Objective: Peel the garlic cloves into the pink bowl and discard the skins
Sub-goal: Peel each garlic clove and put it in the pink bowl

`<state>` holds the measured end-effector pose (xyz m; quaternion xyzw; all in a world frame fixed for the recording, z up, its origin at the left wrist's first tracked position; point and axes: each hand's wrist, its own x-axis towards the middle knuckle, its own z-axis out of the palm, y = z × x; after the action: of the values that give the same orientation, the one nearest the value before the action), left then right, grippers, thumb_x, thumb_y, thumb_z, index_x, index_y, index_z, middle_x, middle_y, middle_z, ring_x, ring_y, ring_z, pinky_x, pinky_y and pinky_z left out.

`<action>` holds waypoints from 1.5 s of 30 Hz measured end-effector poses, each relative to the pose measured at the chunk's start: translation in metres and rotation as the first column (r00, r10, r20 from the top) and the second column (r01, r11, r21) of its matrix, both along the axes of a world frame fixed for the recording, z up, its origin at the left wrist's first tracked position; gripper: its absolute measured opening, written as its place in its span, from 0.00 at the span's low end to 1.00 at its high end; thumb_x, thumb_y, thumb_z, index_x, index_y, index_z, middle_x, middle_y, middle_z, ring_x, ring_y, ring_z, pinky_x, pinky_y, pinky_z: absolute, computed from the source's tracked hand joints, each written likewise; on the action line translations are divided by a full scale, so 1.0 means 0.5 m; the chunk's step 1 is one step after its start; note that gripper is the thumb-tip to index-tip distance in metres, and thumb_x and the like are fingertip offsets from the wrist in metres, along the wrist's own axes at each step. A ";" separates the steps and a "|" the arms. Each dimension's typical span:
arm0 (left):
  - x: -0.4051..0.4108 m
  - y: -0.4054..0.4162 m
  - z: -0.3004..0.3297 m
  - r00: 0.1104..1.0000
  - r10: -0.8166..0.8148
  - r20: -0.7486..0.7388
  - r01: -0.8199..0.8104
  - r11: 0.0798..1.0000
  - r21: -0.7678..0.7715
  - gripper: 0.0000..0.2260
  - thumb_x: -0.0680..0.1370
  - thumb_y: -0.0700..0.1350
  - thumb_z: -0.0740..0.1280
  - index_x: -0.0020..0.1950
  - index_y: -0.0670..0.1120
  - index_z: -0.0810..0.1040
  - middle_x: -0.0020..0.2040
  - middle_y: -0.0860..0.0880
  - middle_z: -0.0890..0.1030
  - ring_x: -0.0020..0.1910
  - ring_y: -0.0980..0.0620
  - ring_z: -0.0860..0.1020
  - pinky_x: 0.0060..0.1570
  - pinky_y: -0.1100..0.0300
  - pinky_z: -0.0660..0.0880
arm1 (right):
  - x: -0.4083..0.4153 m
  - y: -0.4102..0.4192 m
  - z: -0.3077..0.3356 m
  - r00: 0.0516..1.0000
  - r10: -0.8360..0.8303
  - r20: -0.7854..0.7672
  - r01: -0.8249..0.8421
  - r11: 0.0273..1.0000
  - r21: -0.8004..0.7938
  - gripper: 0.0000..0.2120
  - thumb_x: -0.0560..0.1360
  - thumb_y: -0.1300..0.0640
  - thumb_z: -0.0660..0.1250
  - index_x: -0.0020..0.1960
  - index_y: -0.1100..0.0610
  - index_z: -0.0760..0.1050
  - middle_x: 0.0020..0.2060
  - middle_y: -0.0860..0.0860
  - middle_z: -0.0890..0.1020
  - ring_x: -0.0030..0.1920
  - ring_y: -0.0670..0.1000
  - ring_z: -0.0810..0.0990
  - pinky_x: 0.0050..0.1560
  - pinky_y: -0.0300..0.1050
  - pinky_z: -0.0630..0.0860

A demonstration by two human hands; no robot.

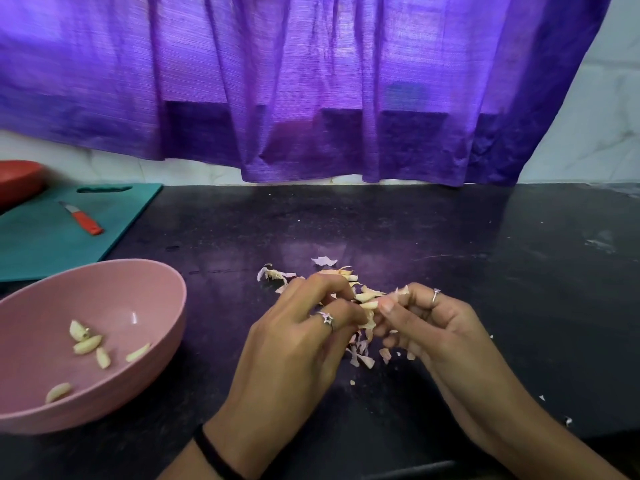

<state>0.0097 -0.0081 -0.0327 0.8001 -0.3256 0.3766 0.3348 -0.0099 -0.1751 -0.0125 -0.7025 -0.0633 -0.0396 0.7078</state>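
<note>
left hand (294, 341) + right hand (433, 327): fingers curled, both pinching one garlic clove (367, 304) over skins (360, 355) on dark surface (450, 237) | pink bowl (145, 306) left, holding peeled cloves (88, 342) | no readable writing

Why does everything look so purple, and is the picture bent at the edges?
Head view: daylight passes through the purple curtain and tints the dark counter, which shows a soft purple sheen; the wide lens bows the counter's back edge and stretches the pink bowl; the hands, left and right, look slightly soft.
</note>
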 end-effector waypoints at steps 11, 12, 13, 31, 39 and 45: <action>-0.001 -0.002 0.007 0.932 -0.017 -0.361 -0.045 0.986 -0.162 0.09 0.74 0.38 0.71 0.47 0.52 0.82 0.40 0.59 0.80 0.38 0.61 0.79 0.36 0.73 0.73 | 0.004 -0.003 0.001 0.999 -0.035 -0.031 0.036 0.998 0.047 0.13 0.67 0.48 0.69 0.43 0.56 0.83 0.40 0.54 0.84 0.42 0.51 0.77 0.49 0.51 0.72; -0.001 -0.005 0.010 0.884 -0.075 -0.462 -0.048 0.967 -0.250 0.11 0.74 0.36 0.71 0.47 0.52 0.83 0.38 0.57 0.82 0.37 0.61 0.80 0.37 0.72 0.74 | 0.003 -0.002 0.002 0.999 -0.032 -0.022 0.033 0.999 0.034 0.13 0.67 0.48 0.69 0.42 0.57 0.83 0.40 0.54 0.84 0.41 0.50 0.78 0.48 0.48 0.74; -0.002 -0.007 0.014 0.822 -0.156 -0.547 -0.045 0.940 -0.337 0.12 0.74 0.35 0.70 0.46 0.52 0.83 0.38 0.56 0.83 0.37 0.60 0.81 0.37 0.70 0.75 | 0.002 -0.001 0.002 1.000 -0.028 -0.011 0.028 1.000 0.014 0.13 0.67 0.48 0.69 0.43 0.57 0.83 0.39 0.53 0.84 0.41 0.49 0.79 0.47 0.45 0.76; -0.005 -0.010 0.025 0.606 -0.479 -0.635 0.003 0.800 -0.600 0.10 0.77 0.35 0.64 0.44 0.43 0.84 0.38 0.43 0.84 0.36 0.51 0.81 0.39 0.60 0.79 | 0.001 0.000 -0.002 0.990 -0.068 0.124 0.089 0.982 -0.167 0.05 0.71 0.58 0.70 0.44 0.52 0.84 0.41 0.50 0.86 0.45 0.48 0.83 0.53 0.48 0.79; -0.006 -0.008 0.024 0.607 -0.498 -0.619 0.027 0.791 -0.611 0.10 0.77 0.35 0.65 0.44 0.45 0.84 0.38 0.43 0.84 0.37 0.51 0.81 0.39 0.59 0.79 | 0.004 -0.003 -0.007 0.987 -0.067 0.145 0.096 0.976 -0.197 0.05 0.73 0.60 0.70 0.45 0.54 0.84 0.42 0.51 0.86 0.47 0.50 0.84 0.55 0.53 0.79; -0.006 -0.007 0.021 0.617 -0.491 -0.615 0.049 0.804 -0.593 0.10 0.77 0.35 0.66 0.43 0.46 0.84 0.37 0.45 0.85 0.36 0.52 0.82 0.38 0.63 0.78 | 0.004 -0.002 -0.015 0.975 -0.052 0.218 0.109 0.961 -0.256 0.06 0.74 0.63 0.69 0.42 0.53 0.81 0.41 0.49 0.85 0.44 0.50 0.83 0.49 0.50 0.80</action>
<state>0.0066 -0.0118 -0.0221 0.6977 -0.1666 0.0316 0.6960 -0.0080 -0.1759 -0.0198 -0.7851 -0.1133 -0.1331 0.5942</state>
